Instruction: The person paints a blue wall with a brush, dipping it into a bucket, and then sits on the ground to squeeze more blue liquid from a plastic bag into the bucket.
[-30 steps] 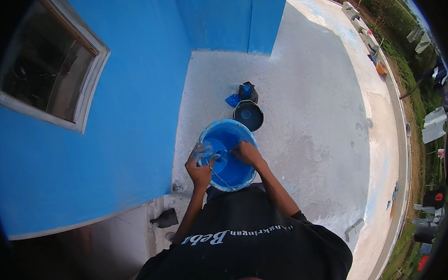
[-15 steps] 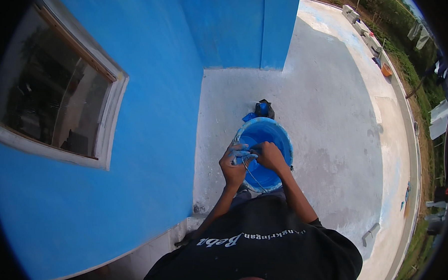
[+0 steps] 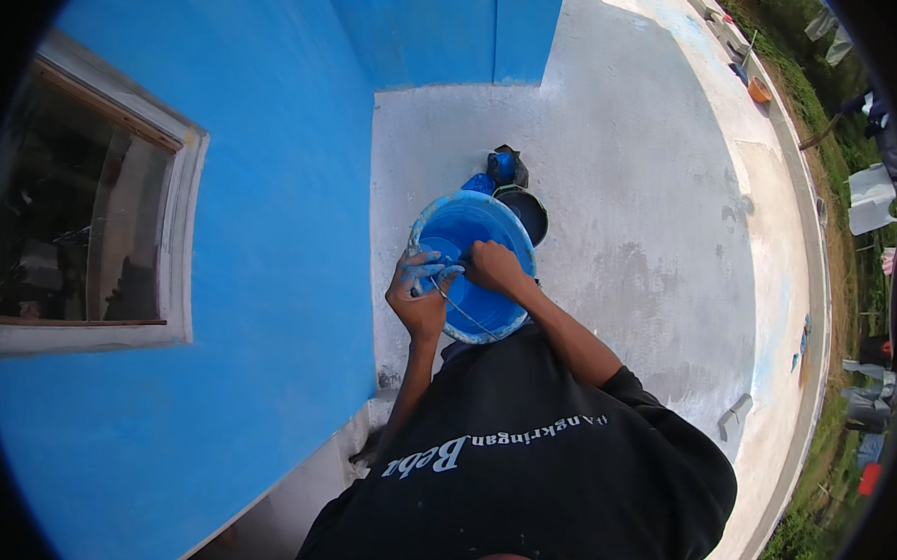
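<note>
A blue paint bucket (image 3: 471, 221) with a paint-crusted rim is in front of my body. Inside its blue walls, the contents are partly covered by my hands. My left hand (image 3: 420, 289), its fingers smeared with blue paint, is curled over the bucket's left side. A thin wire handle (image 3: 462, 313) runs from beside that hand across the opening toward the near rim. My right hand (image 3: 494, 266) is closed over the middle of the bucket, its fingertips close to the left ones. What lies between the fingertips is hidden.
Just beyond the bucket are a dark tub (image 3: 528, 215) and a black plastic bag (image 3: 507, 166) with blue in it. A blue wall (image 3: 281, 223) with a window (image 3: 81, 204) rises at left. A grey block (image 3: 734, 417) lies on the concrete floor (image 3: 653, 189) at right.
The view has shifted, so bucket and hands appear further up and left. The dark tub behind the bucket now shows. Both hands stay close together over the bucket.
</note>
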The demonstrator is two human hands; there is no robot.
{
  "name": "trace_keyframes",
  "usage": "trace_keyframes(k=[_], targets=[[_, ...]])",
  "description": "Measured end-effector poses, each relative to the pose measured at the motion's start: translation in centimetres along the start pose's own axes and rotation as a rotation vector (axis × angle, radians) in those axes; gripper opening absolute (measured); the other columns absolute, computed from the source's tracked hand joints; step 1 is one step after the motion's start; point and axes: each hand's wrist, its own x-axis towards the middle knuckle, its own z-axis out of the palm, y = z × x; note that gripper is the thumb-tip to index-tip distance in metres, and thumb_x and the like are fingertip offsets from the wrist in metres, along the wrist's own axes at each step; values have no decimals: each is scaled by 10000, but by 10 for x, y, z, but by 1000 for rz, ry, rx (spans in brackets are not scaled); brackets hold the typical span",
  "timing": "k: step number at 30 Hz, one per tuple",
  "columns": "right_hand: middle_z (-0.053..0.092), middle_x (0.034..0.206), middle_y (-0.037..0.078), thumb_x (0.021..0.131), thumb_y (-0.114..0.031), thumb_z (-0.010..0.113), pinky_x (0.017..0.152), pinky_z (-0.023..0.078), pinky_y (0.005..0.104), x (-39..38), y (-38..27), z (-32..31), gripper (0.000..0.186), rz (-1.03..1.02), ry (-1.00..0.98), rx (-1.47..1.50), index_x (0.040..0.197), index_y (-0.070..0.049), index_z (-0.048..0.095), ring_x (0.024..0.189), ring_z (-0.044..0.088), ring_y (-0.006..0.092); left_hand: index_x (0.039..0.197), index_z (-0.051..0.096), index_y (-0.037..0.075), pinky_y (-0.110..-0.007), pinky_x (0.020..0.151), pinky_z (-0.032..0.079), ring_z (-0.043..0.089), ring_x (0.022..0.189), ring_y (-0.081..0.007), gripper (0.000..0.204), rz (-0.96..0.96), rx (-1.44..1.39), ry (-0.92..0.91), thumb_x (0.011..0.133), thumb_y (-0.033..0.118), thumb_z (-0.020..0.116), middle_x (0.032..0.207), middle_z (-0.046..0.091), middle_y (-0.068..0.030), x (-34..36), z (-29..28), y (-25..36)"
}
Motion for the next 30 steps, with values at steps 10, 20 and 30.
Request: trace_keyframes(k=[10,20,30], targets=[[660,711,186,758,-153,657,585,549,440,14,11,-28,126,-228,70,-192,783,-30,671,671,678,367,796,674,15,-395,851,527,676,958,-261,235,88,177,-8,693,97,868,989,709,-102,3,30,1],[661,749,238,819,-210,685,731,550,471,61,105,-96,173,-464,-231,180,811,-38,709,774,680,389,771,679,11,-421,863,536,675,944,-268,229,1,321,255,656,63,870,990,700,-122,8,125,-2],[714,920,185,814,-275,716,774,553,475,93,216,-121,256,-499,-459,-129,985,-88,753,827,686,389,800,710,14,-406,866,527,674,938,-266,274,-184,368,531,635,125,898,964,711,-101,-35,259,45]])
